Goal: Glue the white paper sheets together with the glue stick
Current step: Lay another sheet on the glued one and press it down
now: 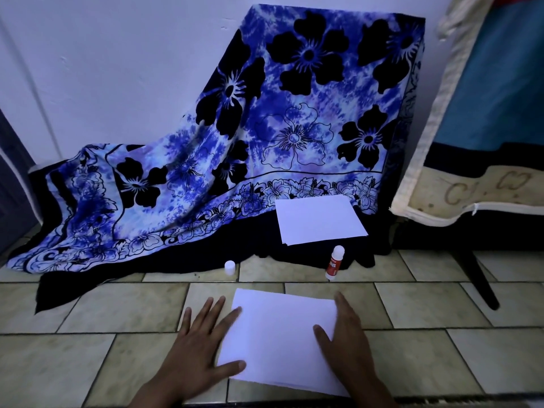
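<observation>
Paper sheets (279, 340) lie long-axis crosswise under my left hand (200, 348) and right hand (350, 343), fingers straight, pressing flat; glue stick (334, 263) beyond points away, cap (230, 267) apart leftward.

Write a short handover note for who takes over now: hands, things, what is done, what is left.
Left hand: open, flat on the left edge of the near sheets.
Right hand: open, flat on their right side.
Glue stick stands on the floor beyond them; a small white cap stands apart, to its left.
Spare sheets lie further back on the dark cloth.
Done: near sheets stacked and pressed; bond not visible.
Left: probably glue the spare sheets, cap the stick.
</observation>
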